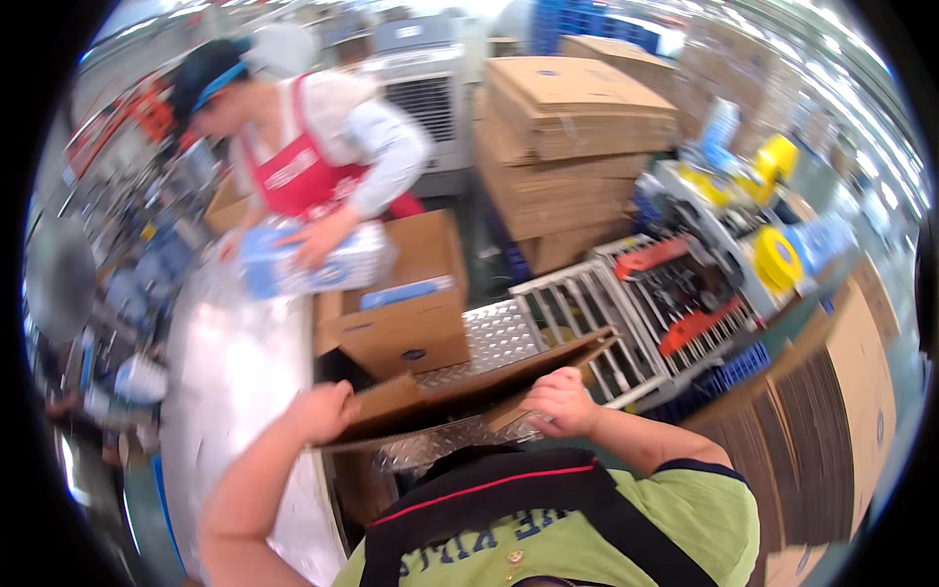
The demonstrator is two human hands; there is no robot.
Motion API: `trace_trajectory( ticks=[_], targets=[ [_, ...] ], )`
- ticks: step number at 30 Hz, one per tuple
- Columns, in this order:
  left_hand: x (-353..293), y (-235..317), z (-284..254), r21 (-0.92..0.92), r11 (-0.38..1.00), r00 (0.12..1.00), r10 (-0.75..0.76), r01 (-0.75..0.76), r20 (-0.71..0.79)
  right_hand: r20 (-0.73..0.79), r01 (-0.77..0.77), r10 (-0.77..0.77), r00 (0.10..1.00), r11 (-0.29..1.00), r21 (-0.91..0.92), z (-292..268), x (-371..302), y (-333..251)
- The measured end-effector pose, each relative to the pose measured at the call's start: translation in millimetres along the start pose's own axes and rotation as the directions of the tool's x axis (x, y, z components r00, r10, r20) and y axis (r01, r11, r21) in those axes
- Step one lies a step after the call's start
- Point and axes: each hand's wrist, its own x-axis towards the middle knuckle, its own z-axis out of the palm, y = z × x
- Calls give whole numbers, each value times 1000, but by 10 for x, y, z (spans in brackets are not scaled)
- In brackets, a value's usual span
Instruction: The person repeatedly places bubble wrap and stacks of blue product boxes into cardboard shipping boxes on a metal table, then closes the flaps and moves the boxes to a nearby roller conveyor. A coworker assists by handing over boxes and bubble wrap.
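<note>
A partly unfolded cardboard box (460, 388) stretches across in front of my body, with both my hands on it. My left hand (323, 412) is closed on its left edge, beside the metal table. On its right side my right hand (561, 402) grips a flap with curled fingers. Just beyond stands an upright open carton (406, 323) with a blue-and-white pack (406, 293) inside it. A co-worker in a red apron (303, 176) holds another wrapped blue-and-white pack (313, 259) over the metal table.
The shiny metal table (230, 391) runs along the left. A roller conveyor (587, 323) leads right to a taping machine with yellow rolls (778, 256). Flat cartons are stacked at the back (577, 108), and more flattened cartons (792, 430) stand at my right.
</note>
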Motion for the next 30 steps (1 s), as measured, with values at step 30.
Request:
trace_trajectory(
  ticks=[30],
  targets=[
    [679,380,1266,-439,814,812,-521,381,-262,358,-309,209,910,917,251,297,434,1140]
  ],
)
